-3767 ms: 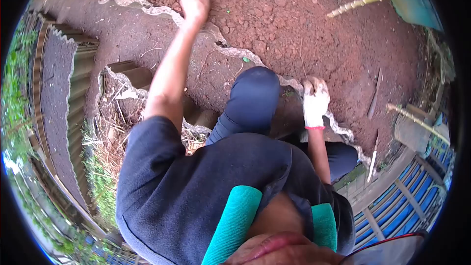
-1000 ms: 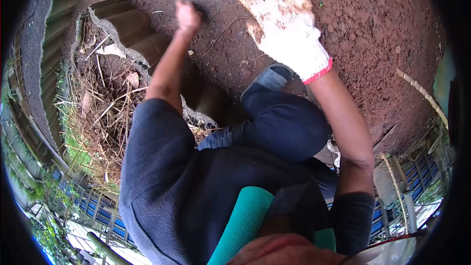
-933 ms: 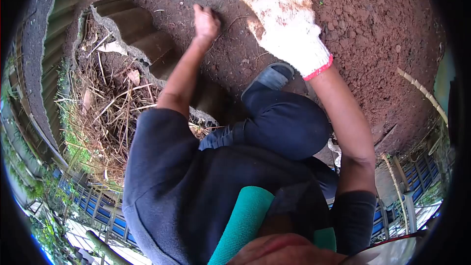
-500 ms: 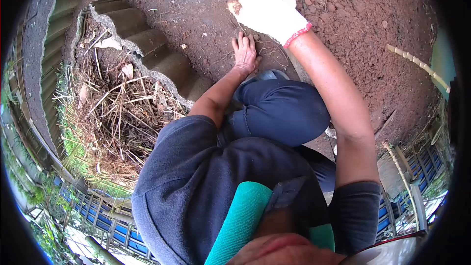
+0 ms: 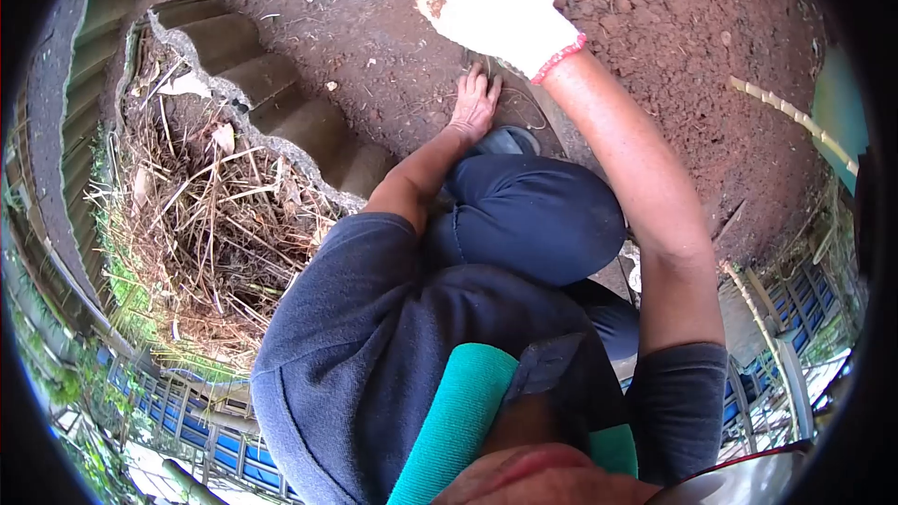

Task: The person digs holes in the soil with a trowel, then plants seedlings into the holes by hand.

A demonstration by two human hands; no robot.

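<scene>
My bare left hand (image 5: 475, 103) rests on the brown soil (image 5: 374, 47) beside my shoe (image 5: 510, 142). Its fingers are a little apart, with thin dry strands next to them and nothing visibly held. A white glove with a red cuff covers my right hand (image 5: 491, 9), which reaches to the top edge over the ground. Glare and the frame edge hide its fingers, so what it holds, if anything, cannot be made out. A brown stain marks the glove's left side.
Left of my arm, a corrugated sheet (image 5: 271, 84) with a broken edge borders a heap of dry stalks (image 5: 224, 215). Another corrugated sheet (image 5: 84, 112) stands farther left. Loose reddish soil (image 5: 692, 103) and a jointed stalk (image 5: 795, 117) lie to the right.
The view has shifted slightly, moving the sheet and heap left. My left hand appears slightly farther right, still on the soil. The gloved hand appears slightly farther left and up.
</scene>
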